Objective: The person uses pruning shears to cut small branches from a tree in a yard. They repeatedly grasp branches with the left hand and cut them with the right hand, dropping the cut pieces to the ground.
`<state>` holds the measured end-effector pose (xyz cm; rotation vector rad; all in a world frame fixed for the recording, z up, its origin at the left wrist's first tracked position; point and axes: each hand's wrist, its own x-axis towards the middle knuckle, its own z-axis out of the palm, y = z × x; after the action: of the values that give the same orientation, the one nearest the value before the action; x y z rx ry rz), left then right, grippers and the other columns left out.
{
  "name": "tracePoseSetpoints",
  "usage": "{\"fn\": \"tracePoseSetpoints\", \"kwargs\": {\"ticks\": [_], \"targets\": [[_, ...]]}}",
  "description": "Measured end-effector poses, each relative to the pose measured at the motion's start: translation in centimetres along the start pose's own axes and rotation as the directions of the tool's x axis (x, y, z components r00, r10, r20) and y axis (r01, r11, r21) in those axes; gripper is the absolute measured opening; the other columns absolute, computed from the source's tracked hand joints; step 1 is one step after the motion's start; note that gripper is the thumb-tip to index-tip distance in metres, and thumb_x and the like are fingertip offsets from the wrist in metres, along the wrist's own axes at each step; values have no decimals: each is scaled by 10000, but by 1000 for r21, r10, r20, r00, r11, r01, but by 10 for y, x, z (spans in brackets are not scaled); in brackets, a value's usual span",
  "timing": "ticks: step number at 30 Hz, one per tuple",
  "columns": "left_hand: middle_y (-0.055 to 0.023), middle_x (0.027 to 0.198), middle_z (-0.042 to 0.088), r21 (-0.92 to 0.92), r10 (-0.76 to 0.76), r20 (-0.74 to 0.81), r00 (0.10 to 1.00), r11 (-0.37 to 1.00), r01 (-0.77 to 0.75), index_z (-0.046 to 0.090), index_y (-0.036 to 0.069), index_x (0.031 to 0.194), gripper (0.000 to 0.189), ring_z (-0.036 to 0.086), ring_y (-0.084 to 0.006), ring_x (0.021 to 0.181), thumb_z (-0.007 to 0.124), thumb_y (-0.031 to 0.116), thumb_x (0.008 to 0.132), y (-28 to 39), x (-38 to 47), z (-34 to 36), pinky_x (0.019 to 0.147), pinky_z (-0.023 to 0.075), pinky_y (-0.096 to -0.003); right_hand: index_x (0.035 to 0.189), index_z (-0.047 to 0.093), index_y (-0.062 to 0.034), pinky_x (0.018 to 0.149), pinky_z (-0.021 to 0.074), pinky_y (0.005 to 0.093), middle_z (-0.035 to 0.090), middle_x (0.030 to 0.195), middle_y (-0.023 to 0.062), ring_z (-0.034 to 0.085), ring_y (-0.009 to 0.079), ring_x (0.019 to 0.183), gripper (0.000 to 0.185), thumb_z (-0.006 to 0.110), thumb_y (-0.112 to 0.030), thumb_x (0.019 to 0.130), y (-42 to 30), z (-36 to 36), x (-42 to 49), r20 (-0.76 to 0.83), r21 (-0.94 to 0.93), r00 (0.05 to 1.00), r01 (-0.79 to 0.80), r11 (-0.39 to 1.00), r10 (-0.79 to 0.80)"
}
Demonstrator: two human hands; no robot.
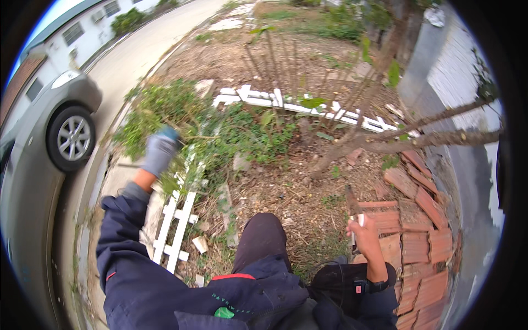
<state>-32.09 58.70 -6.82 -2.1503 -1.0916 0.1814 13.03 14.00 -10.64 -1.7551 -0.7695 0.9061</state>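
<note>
My left hand (161, 149), in a grey work glove with blue-green fingertips, is over green weeds (165, 103) at the bed's left edge. It is blurred, and whether it grips stems is unclear; feathery greenery hangs just below it. My bare right hand (364, 233) is closed around the white handle of a hand tool (352, 202) with a dark, dirty upper part, beside my right knee. The tool's exact kind is unclear. Low leafy plants (264, 140) cover the soil between the hands, beyond my left knee.
White picket edging (181, 222) lies at left, with another run (288, 106) across the bed. A branching shrub (342, 152) reaches toward the grey wall (449, 165). Terracotta tiles (416, 247) line the right side. A grey car (62, 119) stands beyond the curb at left.
</note>
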Motion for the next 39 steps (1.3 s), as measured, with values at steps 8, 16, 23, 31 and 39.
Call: {"fn": "tracePoseSetpoints", "kwargs": {"ticks": [8, 16, 23, 31, 39], "targets": [[-187, 1567, 407, -82, -441, 404, 802, 855, 512, 359, 71, 1536, 1092, 464, -347, 1400, 780, 655, 716, -84, 133, -129, 1071, 476, -434, 935, 632, 5, 576, 497, 289, 682, 762, 61, 651, 129, 663, 177, 651, -170, 948, 23, 4, -15, 13, 116, 992, -130, 985, 129], [-189, 1337, 640, -975, 539, -142, 830, -220, -24, 574, 1, 1380, 638, 618, -275, 1228, 674, 457, 945, 181, 64, -243, 1033, 485, -353, 1068, 717, -27, 493, 385, 248, 635, 702, 7, 533, 77, 556, 343, 618, -349, 1004, -18, -1, -4, -3, 301, 969, -235, 924, 248], [-58, 1070, 639, -600, 590, -280, 757, -723, 342, 416, 72, 1492, 556, 647, -130, 868, 575, 331, 1026, 313, 1, -299, 751, 542, -287, 967, 761, -27, 469, 316, 245, 564, 665, -53, 456, 43, 533, 375, 654, -386, 988, -102, -2, 57, -326, 299, 932, 260, 918, -158], [19, 830, 557, -656, 260, -106, 960, -743, 129, 575, 19, 1209, 230, 483, -59, 666, 567, 124, 1005, 334, 24, -303, 601, 419, -243, 834, 722, -22, 503, 344, 241, 568, 651, -42, 464, 45, 562, 410, 713, -415, 947, -128, -1, 108, -281, 205, 899, 398, 894, -335], [-2, 934, 638, -848, -165, -114, 980, -497, -182, 638, 1, 1275, 288, 533, -64, 744, 567, 78, 1007, 325, 75, -279, 634, 462, -238, 1276, 606, 65, 927, 475, 302, 681, 1093, 87, 628, 144, 996, 462, 692, -217, 920, -132, -15, 147, 66, 497, 841, 438, 749, -536]]}}
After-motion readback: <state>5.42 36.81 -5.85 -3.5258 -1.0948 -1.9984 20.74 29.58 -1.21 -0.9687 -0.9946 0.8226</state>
